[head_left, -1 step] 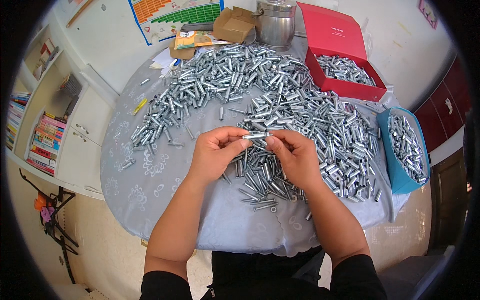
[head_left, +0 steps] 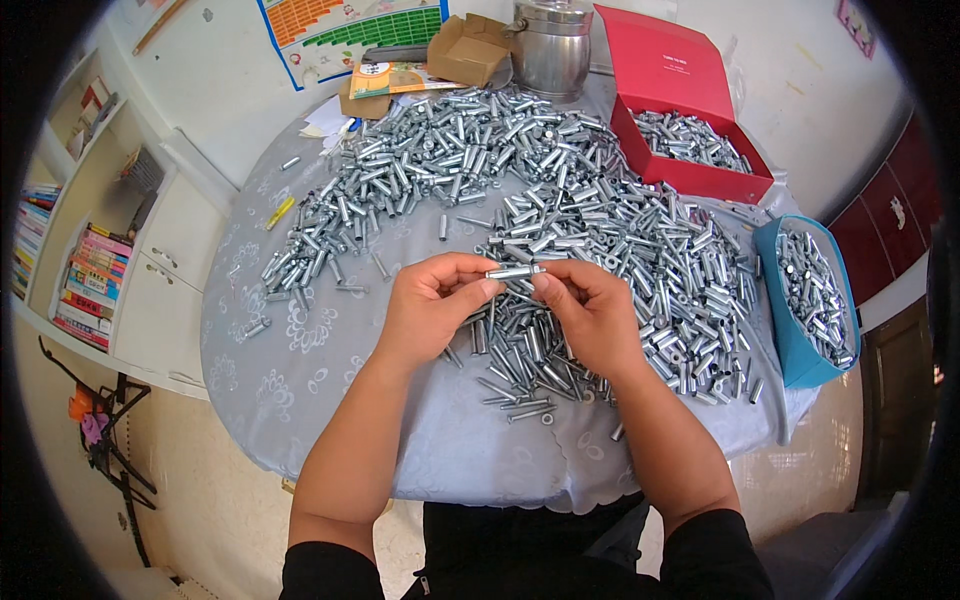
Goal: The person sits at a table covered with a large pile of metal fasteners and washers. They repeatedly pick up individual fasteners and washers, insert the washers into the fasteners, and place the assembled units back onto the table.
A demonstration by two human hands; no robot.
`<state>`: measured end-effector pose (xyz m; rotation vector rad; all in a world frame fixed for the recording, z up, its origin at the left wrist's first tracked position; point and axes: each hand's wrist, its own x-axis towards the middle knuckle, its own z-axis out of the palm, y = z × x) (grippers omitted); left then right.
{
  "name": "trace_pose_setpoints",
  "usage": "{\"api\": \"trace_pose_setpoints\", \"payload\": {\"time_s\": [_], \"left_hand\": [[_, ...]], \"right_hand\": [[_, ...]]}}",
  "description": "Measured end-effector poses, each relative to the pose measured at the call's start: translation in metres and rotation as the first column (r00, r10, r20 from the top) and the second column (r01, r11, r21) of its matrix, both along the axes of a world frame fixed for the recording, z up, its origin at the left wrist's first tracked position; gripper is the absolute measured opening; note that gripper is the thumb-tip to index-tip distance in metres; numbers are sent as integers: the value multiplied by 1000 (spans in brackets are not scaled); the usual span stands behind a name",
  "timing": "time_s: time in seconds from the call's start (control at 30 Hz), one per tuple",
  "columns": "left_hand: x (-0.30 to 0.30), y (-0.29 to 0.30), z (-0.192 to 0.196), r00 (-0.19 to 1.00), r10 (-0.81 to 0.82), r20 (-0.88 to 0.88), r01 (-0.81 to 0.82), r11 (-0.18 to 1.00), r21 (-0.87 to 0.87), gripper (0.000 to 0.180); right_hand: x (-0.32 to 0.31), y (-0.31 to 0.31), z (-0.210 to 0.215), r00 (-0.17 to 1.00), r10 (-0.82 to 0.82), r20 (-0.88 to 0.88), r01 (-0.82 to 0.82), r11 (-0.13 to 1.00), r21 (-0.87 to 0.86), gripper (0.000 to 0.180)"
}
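Note:
Between both hands a silvery expansion bolt (head_left: 514, 272) lies crosswise above the front of the heap. The fingertips of my left hand (head_left: 432, 305) pinch its left end. At the other end, thumb and fingers of my right hand (head_left: 595, 312) close on it. Beneath and beyond them spreads a large pile of metal sleeves and bolts (head_left: 560, 215). Several long thin bolts (head_left: 525, 408) and a small washer (head_left: 547, 419) lie near the table's front, between my forearms.
A red box (head_left: 690, 178) and a blue fabric bin (head_left: 790, 340), both full of similar metal parts, stand to the right. At the back are a steel pot (head_left: 551, 50) and a cardboard box (head_left: 467, 50). A yellow cutter (head_left: 280, 213) lies on the grey tablecloth (head_left: 265, 390).

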<state>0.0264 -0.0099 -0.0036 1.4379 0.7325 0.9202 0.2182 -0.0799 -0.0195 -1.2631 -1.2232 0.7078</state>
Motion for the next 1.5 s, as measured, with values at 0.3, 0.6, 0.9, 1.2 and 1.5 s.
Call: {"api": "trace_pose_setpoints", "payload": {"time_s": [0.3, 0.6, 0.9, 1.2, 1.5], "left_hand": [[3, -2, -3, 998, 5, -60, -5, 1000, 7, 20], [7, -3, -4, 1000, 20, 8, -20, 1000, -21, 19], [8, -2, -3, 1000, 27, 10, -26, 996, -82, 19], [9, -1, -8, 995, 28, 97, -20, 996, -83, 17], [8, 1, -9, 993, 38, 112, -26, 994, -107, 17]], "right_hand": [[2, -5, 17, 998, 55, 19, -52, 989, -139, 22], [-2, -4, 16, 964, 87, -250, -125, 982, -144, 14], [-13, -1, 14, 983, 35, -182, -18, 996, 92, 14], [-5, -2, 13, 975, 70, -212, -79, 996, -35, 18], [-5, -3, 20, 957, 71, -281, -101, 990, -94, 18]]}}
